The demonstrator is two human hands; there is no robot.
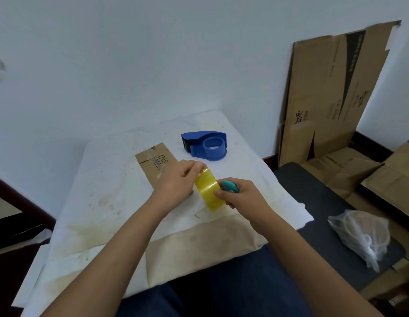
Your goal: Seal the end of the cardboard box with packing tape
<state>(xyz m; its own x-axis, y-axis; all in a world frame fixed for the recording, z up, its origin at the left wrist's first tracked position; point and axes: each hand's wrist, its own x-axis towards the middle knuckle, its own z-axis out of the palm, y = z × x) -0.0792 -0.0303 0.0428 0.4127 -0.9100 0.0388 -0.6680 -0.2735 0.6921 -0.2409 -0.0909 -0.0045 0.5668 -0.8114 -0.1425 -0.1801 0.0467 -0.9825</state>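
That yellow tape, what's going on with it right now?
A person is holding the yellow tape stretched between both hands above the white-covered table. The left hand pinches its far end, over the small flat cardboard box. The right hand grips the near end along with a small teal cutter. The blue tape dispenser sits empty behind, and no tape is on the box yet.

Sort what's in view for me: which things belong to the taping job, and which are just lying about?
In the job:
- tape, stretched between the left hand and right hand
- teal cutter, in the right hand
- box, flat on the table
- blue dispenser, no roll in it

Lying about:
- cardboard sheet against the wall
- cardboard pile
- plastic bag
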